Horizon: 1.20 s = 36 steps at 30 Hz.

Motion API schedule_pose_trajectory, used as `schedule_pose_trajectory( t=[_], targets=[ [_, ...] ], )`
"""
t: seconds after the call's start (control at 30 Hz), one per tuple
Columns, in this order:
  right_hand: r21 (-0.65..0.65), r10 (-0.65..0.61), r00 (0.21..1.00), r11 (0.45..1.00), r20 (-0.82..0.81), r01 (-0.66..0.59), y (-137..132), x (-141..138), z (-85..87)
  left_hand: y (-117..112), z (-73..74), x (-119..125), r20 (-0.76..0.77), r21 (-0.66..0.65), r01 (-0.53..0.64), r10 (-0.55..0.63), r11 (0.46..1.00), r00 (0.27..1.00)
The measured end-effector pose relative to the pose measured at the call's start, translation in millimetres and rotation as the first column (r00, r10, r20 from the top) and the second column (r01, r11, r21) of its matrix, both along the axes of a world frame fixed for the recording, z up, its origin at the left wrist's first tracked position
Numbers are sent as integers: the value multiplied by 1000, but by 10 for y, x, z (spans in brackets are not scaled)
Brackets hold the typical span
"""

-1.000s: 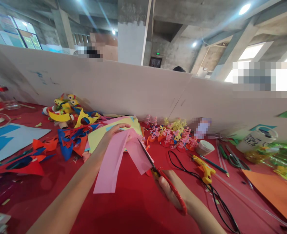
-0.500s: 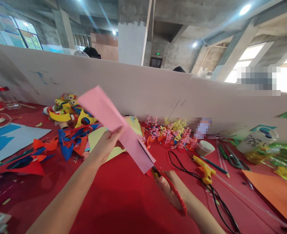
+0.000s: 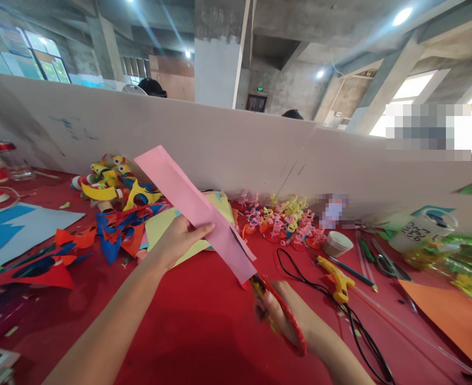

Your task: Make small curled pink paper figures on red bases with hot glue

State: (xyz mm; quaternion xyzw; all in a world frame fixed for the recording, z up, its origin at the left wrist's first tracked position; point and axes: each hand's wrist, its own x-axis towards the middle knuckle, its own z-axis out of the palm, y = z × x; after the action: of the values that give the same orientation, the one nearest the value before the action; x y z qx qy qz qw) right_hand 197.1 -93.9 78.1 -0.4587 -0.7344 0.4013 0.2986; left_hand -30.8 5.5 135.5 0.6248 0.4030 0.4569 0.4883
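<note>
A long strip of pink paper [image 3: 196, 206] slants across the middle of the view, held up above the red table. My left hand [image 3: 180, 238] pinches its lower left edge, thumb on top. In my right hand [image 3: 278, 307] is a pair of scissors [image 3: 290, 323] with red handles, fingers wrapped through the loops. The dark blades lie along the strip's lower right end, where a narrow sliver of paper stands apart from the rest. Part of the blades is hidden by the paper. Beneath the left hand lie sheets of yellow paper [image 3: 159, 230].
Several small pink and yellow curled paper pieces [image 3: 284, 219] stand by the white partition [image 3: 220, 139]. A yellow glue gun [image 3: 336, 280] with a black cord lies right, near another pair of scissors [image 3: 388, 262] and orange paper [image 3: 453, 321]. Red and blue cut-outs [image 3: 115, 235] lie left.
The pink strip has shifted slightly right and down at its upper end. My left thumb now lies further along the paper. The scissors have barely moved.
</note>
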Motion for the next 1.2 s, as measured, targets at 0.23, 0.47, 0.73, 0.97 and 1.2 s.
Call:
schedule_pose_trajectory(
  t=[0.23,0.47,0.73,0.97,1.2],
  targets=[
    [39,26,997,999,73,-29,-30,35,35,-8,-37,22,-261,123,-11,43,992,964],
    [87,21,994,996,104,-30,-25,20,76,-54,0,45,-335,126,7,36,992,941],
    [70,-31,998,997,59,27,-12,-34,79,-76,1,41,-329,111,27,11,993,944],
    [44,-67,997,997,25,66,-1,-58,50,-89,13,53,-197,92,5,13,996,980],
    [92,-77,995,993,68,70,-13,-63,89,-113,43,66,-207,108,-4,27,994,978]
  ],
)
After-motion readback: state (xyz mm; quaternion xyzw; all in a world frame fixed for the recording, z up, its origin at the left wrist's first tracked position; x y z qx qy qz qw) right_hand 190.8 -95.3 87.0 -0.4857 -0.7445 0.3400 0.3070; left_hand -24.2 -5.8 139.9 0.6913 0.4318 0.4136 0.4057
